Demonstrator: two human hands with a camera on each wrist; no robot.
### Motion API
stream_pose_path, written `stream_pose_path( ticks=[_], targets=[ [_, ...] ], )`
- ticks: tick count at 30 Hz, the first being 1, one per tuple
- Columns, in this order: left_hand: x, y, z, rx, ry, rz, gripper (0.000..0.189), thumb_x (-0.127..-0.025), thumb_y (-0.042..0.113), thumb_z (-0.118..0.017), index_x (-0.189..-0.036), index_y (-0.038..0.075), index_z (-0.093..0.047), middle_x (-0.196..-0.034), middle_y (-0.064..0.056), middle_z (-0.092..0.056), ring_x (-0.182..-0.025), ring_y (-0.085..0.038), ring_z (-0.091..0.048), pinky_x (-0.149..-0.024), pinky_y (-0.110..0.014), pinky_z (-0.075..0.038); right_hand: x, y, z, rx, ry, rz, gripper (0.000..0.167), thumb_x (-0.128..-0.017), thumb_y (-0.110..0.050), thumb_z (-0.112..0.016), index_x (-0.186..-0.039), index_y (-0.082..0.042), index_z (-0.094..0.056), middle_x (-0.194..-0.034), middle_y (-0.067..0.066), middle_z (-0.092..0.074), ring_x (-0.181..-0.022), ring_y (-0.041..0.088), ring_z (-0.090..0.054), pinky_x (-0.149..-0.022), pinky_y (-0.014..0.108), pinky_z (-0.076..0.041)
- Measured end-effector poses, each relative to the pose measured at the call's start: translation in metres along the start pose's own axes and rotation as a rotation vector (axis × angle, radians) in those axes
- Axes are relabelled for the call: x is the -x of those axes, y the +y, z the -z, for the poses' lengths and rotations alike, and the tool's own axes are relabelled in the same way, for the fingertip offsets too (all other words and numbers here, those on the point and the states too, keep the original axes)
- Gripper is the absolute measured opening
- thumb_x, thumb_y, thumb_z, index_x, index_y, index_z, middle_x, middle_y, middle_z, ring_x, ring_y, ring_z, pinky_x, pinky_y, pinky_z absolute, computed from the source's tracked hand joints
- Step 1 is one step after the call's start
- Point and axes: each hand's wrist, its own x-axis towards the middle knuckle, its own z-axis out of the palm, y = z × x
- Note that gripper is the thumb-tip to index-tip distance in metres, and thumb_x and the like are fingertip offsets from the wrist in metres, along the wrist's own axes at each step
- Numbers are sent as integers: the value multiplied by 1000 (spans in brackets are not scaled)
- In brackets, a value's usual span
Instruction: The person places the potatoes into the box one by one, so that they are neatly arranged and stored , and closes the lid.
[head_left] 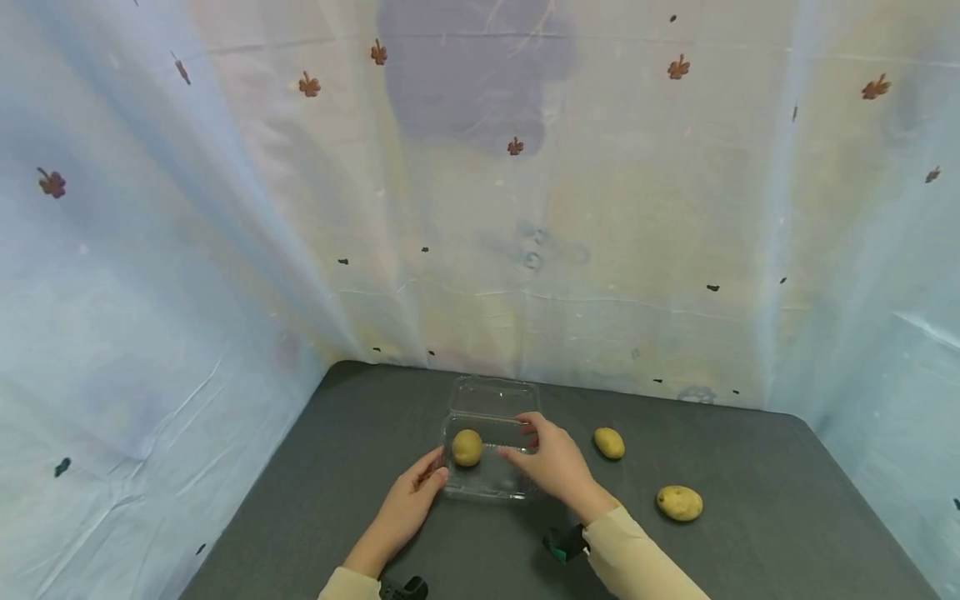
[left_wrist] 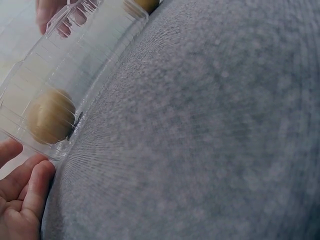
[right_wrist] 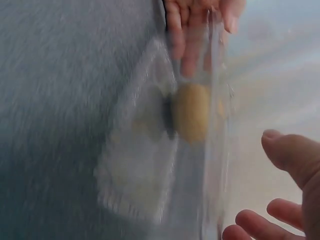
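A clear plastic clamshell container [head_left: 487, 487] lies on the table with its lid [head_left: 495, 395] folded back. One round potato [head_left: 467, 448] sits in its left part; the left wrist view shows this potato [left_wrist: 51, 116] through the ribbed wall. My left hand [head_left: 408, 502] rests at the container's left edge, its fingertips touching the outer wall by the near corner. Above the right part of the tray is my right hand [head_left: 557, 460], thumb and fingers spread apart. Nothing lies between its thumb [right_wrist: 290, 152] and fingers in the right wrist view.
Two more potatoes lie on the dark grey table [head_left: 360, 433], right of the container: a smaller potato [head_left: 609, 443] farther back and a larger potato [head_left: 679, 503] nearer. A pale patterned curtain [head_left: 600, 208] hangs behind the table and along both sides.
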Motion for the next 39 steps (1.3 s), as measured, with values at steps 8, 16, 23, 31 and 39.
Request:
stream_pose_path(
  ticks=[8, 16, 23, 31, 39],
  targets=[
    [1, 1, 1, 5, -3, -26, 54, -100, 38, -53, -147, 12, -42, -144, -12, -47, -128, -26, -48, -104, -45, -40, 12, 22, 22, 13, 100, -41, 72, -81, -49, -75, -140, -19, -47, -125, 2, -59, -110, 24, -57, -82, 44, -52],
    [4, 5, 3, 41, -38, -48, 55, -101, 37, -51, -148, 11, -39, -145, -14, -44, -129, -27, -46, -104, -47, -39, 34, 53, 51, 71, 197, -18, 80, -82, -58, -70, -143, -13, -44, -135, 11, -51, -122, 33, -44, -93, 57, -42],
    [2, 2, 5, 20, -39, -30, 55, -101, 39, -51, -148, 13, -40, -145, -10, -45, -129, -25, -47, -104, -45, -40, 54, 86, 75, 122, 224, -75, 87, -82, -64, -64, -143, -6, -42, -137, 20, -47, -123, 39, -40, -91, 62, -39],
    [1, 2, 5, 26, -62, -31, 56, -101, 40, -49, -149, 13, -38, -147, -10, -44, -130, -25, -46, -106, -47, -38, 75, 116, 99, 167, 210, -192, 94, -80, -68, -64, -143, -2, -41, -141, 28, -40, -127, 50, -28, -92, 67, -31],
    [2, 0, 4, 17, -54, -34, 55, -101, 40, -49, -148, 14, -39, -146, -10, -45, -130, -24, -46, -105, -47, -39, 92, 134, 110, 146, 175, -313, 99, -80, -67, -65, -145, 2, -36, -143, 34, -33, -127, 57, -20, -92, 70, -27]
  ],
)
